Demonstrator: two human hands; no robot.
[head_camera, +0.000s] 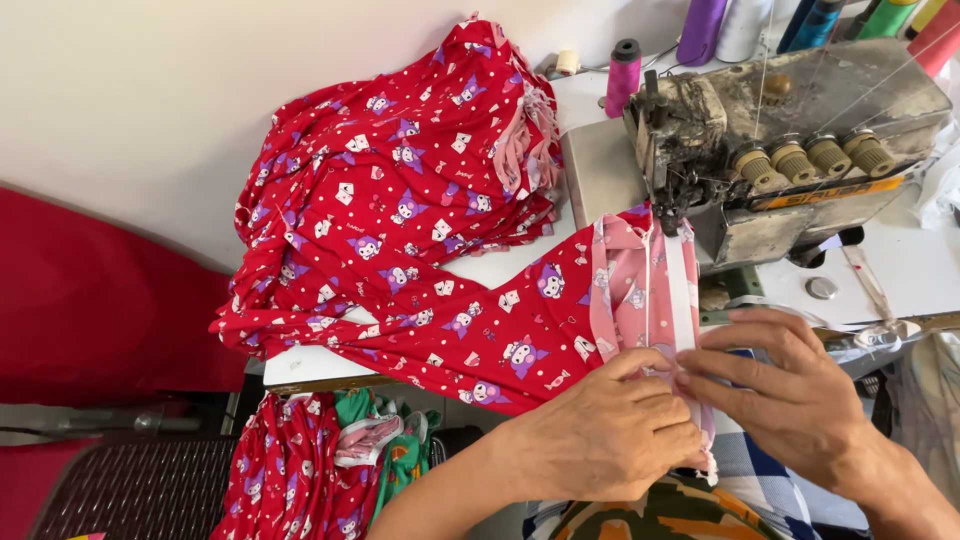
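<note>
Both hands pinch garment, lengthwise toward sewing machine.

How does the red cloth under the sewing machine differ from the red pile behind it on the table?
The cloth under the machine lies stretched out in one layer, while the pile is heaped in many folds. Both hands, left hand and right hand, pinch the cloth's pink edge; nothing touches the pile. The cloth reaches the sewing machine; the pile sits to its left. Both share the same red cartoon print.
</note>
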